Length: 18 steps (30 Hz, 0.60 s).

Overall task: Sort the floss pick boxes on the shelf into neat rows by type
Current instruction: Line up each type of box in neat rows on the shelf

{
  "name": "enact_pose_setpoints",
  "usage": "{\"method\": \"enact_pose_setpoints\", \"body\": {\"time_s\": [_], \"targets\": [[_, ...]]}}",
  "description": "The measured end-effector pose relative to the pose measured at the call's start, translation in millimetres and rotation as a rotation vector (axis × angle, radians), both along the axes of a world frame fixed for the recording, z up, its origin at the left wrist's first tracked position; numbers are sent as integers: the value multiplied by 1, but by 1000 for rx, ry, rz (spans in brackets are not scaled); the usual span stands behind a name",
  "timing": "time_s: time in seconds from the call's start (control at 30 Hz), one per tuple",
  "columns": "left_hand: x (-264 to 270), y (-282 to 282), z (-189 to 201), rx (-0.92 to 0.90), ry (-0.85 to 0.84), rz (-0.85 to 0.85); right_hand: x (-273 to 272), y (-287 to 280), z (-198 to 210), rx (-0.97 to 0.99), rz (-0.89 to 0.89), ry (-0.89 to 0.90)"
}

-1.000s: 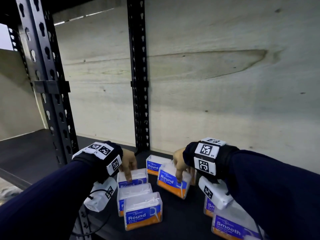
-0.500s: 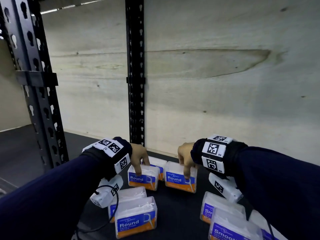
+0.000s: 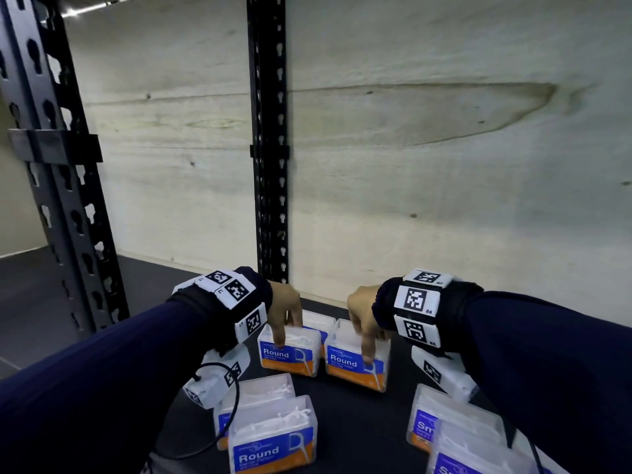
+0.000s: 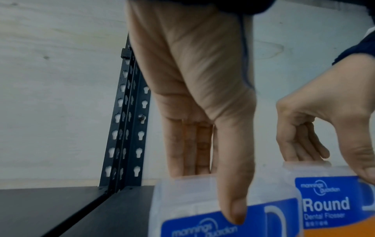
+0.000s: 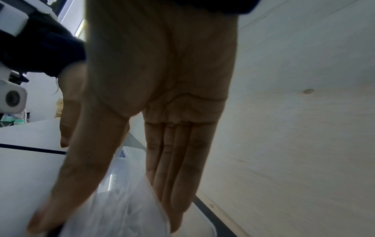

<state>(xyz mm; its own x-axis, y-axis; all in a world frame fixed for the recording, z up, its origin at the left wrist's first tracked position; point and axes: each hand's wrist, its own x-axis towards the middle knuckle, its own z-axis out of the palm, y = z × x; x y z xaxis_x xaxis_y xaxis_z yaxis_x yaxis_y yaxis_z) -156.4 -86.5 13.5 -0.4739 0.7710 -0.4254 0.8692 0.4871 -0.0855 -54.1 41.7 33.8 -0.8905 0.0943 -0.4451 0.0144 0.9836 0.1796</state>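
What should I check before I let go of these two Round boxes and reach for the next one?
1. Left hand pinches the left Round box, thumb on its label: ok.
2. Right hand pinches the right Round box: ok.
3. Both labels face front: ok.
4. Fronts flush: not ok, the right box sits slightly skewed.
5. Both rest flat on the shelf: cannot tell.
6. Smooth boxes kept apart, to the right: ok.
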Motion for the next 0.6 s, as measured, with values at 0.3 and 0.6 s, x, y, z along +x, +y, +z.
{"method": "enact_pose_setpoints", "body": {"time_s": [0.3, 0.6], "targets": [[-4, 9, -4, -38, 59, -14, -5, -6, -10, 145, 41, -29], [-3, 11, -3, 21, 67, -3, -10, 7, -9, 92, -35, 25]]}}
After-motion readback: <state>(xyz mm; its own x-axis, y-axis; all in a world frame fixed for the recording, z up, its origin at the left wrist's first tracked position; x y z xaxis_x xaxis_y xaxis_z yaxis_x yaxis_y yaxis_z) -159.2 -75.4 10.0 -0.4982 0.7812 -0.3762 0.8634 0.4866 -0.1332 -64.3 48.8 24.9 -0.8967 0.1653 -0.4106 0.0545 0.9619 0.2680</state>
